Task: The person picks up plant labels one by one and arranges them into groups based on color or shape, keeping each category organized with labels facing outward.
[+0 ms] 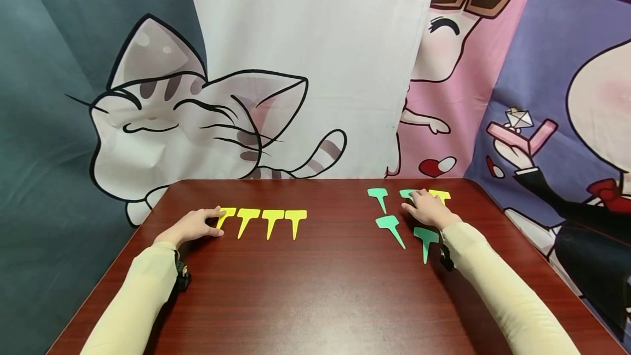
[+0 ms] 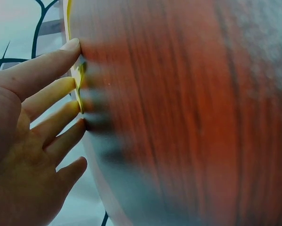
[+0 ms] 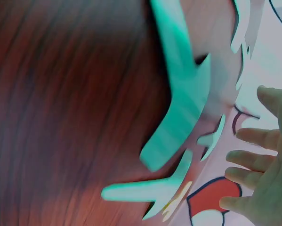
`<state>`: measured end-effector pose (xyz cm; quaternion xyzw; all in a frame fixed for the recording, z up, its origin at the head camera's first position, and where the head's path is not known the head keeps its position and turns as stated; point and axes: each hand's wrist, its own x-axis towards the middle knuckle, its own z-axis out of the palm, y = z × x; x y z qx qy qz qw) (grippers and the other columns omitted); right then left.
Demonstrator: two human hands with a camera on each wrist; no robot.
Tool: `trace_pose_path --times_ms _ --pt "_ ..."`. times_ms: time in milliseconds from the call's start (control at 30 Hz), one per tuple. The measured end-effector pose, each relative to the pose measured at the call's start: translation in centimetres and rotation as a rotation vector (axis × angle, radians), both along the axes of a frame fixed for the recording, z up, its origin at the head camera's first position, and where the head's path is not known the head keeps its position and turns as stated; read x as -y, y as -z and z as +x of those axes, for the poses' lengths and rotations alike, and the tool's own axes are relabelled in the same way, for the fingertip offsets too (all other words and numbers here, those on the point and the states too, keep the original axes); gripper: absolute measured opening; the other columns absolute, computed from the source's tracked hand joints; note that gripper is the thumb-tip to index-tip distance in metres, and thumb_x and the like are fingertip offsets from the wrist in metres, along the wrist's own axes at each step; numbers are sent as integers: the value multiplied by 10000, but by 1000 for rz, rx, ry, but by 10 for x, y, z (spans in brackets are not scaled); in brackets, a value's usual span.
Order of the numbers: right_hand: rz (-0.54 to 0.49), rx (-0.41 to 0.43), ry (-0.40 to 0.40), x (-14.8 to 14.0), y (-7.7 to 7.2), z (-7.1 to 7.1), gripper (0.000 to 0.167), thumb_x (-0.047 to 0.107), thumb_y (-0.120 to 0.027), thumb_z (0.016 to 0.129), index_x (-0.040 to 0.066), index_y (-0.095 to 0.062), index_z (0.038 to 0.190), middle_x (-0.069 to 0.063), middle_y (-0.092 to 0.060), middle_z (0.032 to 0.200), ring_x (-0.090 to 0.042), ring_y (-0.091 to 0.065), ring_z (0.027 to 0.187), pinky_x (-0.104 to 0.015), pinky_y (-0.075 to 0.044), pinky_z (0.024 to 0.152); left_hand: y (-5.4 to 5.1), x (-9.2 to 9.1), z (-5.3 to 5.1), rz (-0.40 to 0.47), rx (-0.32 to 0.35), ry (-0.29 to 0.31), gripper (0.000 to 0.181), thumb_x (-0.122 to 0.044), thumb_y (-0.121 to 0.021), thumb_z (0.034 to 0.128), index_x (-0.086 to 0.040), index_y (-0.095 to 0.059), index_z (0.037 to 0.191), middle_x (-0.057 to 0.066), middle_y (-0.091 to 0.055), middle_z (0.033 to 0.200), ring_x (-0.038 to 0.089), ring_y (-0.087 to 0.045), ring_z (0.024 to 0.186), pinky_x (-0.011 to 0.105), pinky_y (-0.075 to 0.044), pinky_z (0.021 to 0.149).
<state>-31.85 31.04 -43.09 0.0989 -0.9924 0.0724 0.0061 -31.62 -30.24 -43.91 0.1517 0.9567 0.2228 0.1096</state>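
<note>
See four flat, bright-yellow T-shaped tags (image 1: 273, 215) in a row on the reddish-brn table (image 1: 305, 295), centre-L of frame, w/ broad tops & tapering stems, touched at far-L end by L hand (image 1: 196, 224), spread & fairly straight-fingered. See also green tags (image 1: 388, 222) of same shape, centre-R of frame, scattered w/ 1 yellow tag (image 1: 441, 195) nr R hand (image 1: 430, 210), splayed wide; can't tell if touching any.

Head view forward-down; wrist views close; all share table (image 1: 305, 300).
</note>
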Motion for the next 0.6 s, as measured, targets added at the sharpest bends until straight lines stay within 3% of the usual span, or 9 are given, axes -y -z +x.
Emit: trace_pose_path --times_ms 600 --pt "-32 60 82 -53 -4 1 589 332 -479 975 -140 -427 1323 -393 -433 1302 -548 -392 1208 -721 -293 949 -1 -1 -2 -20 9 -14 710 -367 -718 823 -61 -462 1409 205 -306 1509 489 -223 1374 634 -245 1065"
